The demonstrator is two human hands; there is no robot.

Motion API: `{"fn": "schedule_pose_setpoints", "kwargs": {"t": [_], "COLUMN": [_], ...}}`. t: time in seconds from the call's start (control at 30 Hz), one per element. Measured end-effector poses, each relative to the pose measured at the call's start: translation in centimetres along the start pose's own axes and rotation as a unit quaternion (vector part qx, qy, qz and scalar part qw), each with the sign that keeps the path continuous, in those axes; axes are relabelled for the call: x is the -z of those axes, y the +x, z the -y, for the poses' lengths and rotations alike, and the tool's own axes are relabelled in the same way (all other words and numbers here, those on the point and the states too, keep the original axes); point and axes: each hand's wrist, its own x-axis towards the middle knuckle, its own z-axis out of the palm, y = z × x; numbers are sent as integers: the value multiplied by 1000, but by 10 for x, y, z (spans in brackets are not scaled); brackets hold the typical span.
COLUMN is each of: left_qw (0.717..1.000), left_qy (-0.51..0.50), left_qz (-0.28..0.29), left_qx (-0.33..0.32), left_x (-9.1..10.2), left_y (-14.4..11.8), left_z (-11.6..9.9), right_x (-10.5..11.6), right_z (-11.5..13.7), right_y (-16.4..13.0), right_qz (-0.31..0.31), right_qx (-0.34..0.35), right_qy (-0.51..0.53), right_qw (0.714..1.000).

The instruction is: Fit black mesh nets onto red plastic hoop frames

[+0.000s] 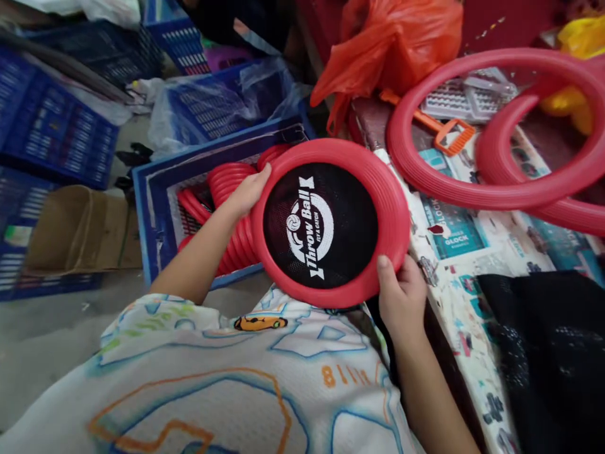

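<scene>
Our right hand (404,296) pinches the near right rim of the red disc (321,227), thumb on top and fingers curled at the edge. Our left hand (250,189) holds its left rim, though the fingers underneath are hidden. The disc lies between our two hands, in front of the shirt (198,378), printed face up.

As far as we can judge, this one disc looks complete: its black mesh centre fills the ring and carries white lettering. To the right, over the table (454,309), we count at least two red rings (472,195), overlapping, with open centres and no mesh showing. To the left, one blue crate (142,221) holds many red hoops (231,180), too tightly packed for us to count; we cannot tell whether they have centres.

Farther out, we see one orange tool (454,135) beyond the near ring edge, one orange bag (406,44) at the far side, one black bag (543,353) near right, and one cardboard box (75,233) at left.
</scene>
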Motion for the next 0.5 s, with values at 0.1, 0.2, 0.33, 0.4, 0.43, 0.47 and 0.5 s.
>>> {"fn": "schedule_pose_setpoints", "kwargs": {"t": [0.1,0.2,0.33,0.4,0.43,0.47,0.5], "left_qw": [996,991,972,951,937,923,910], "left_qy": [-34,-30,38,93,122,150,177], "left_qz": [19,-25,-142,-211,-244,-272,-293], "left_qx": [76,125,182,207,218,227,234], "left_x": [25,44,65,70,71,68,63], "left_y": [-8,-15,-7,2,6,11,15], "left_z": [25,44,64,75,81,88,96], "right_x": [-20,-42,-51,-41,-35,-28,-22], "right_z": [0,-15,-58,-81,-91,-99,-106], "right_y": [26,36,19,3,-5,-11,-16], "right_qz": [45,101,151,147,143,142,143], "right_qx": [-38,-79,-150,-179,-189,-197,-205], "right_qy": [-10,17,76,99,110,121,131], "right_qw": [998,992,974,968,965,962,959]}}
